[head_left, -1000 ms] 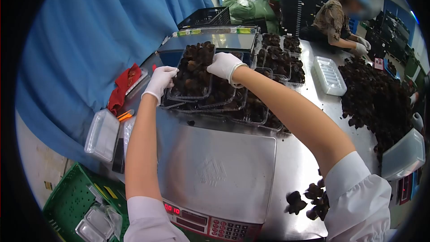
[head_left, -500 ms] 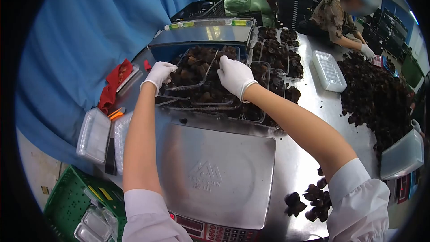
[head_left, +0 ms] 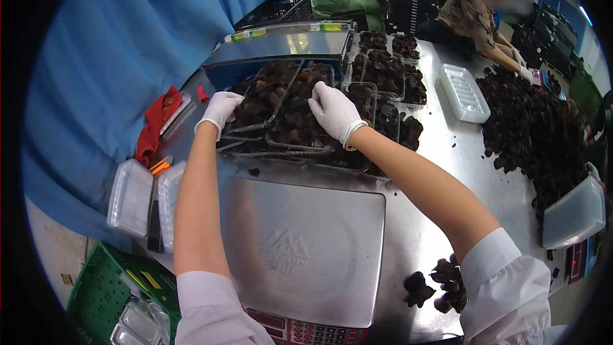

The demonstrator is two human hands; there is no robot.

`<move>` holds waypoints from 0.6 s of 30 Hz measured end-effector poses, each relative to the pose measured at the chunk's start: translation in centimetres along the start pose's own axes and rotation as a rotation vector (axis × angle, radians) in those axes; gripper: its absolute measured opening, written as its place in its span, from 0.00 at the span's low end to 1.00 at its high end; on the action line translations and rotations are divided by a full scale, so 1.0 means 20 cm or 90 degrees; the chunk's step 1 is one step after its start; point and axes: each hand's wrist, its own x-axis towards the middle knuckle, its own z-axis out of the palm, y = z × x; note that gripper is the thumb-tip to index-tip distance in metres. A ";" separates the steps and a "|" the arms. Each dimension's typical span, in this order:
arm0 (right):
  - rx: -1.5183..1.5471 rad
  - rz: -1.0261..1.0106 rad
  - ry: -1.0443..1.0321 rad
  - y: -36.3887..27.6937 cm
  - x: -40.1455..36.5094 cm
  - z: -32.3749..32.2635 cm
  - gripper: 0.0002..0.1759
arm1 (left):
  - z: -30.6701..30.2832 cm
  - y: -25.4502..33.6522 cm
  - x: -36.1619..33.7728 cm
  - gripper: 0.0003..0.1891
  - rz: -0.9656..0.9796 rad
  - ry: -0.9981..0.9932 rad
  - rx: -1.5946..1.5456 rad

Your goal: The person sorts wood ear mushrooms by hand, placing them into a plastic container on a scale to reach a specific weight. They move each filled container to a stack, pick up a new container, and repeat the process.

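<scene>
My left hand [head_left: 220, 112], in a white glove, pinches the near left side of a clear plastic tray [head_left: 288, 94] filled with dark, wood-ear-like mushrooms [head_left: 265, 92]. This tray rests tilted on other filled trays. My right hand [head_left: 335, 110], gloved too, is over the right side of a neighbouring filled tray. Its fingers are curled together, and their tips are hidden among the mushrooms and the rim, so what they hold cannot be made out. Below both forearms lies the steel weighing plate of a scale [head_left: 306, 249].
Another scale [head_left: 281, 48] stands behind the trays. Empty clear trays [head_left: 465, 92] lie to the right, beside a large mushroom heap [head_left: 543, 128]. Loose mushrooms [head_left: 418, 289] lie near my right sleeve. A co-worker [head_left: 476, 16] works at the far right. A green crate [head_left: 96, 294] stands lower left.
The tray at my left hand has settled slightly left and down, away from my right hand. My right hand stays nearly in place. The whole view has shifted a little.
</scene>
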 end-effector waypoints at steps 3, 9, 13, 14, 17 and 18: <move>0.016 -0.011 -0.009 -0.03 0.04 -0.04 0.11 | -0.02 0.00 0.02 0.10 0.000 0.007 0.027; 0.041 -0.031 -0.042 -0.12 0.10 -0.12 0.10 | -0.11 -0.02 -0.05 0.13 -0.008 -0.001 -0.056; 0.081 -0.149 0.032 -0.13 0.04 -0.24 0.08 | -0.33 -0.12 -0.31 0.15 0.078 0.062 -0.053; 0.151 -0.134 0.034 -0.12 -0.01 -0.29 0.08 | -0.39 -0.21 -0.35 0.16 0.099 0.113 0.009; 0.178 -0.100 0.039 -0.17 -0.36 -0.59 0.07 | -0.57 -0.65 -0.51 0.19 0.247 0.281 0.261; 0.244 -0.036 0.003 -0.17 -0.52 -0.70 0.08 | -0.59 -0.75 -0.61 0.22 0.199 0.253 0.376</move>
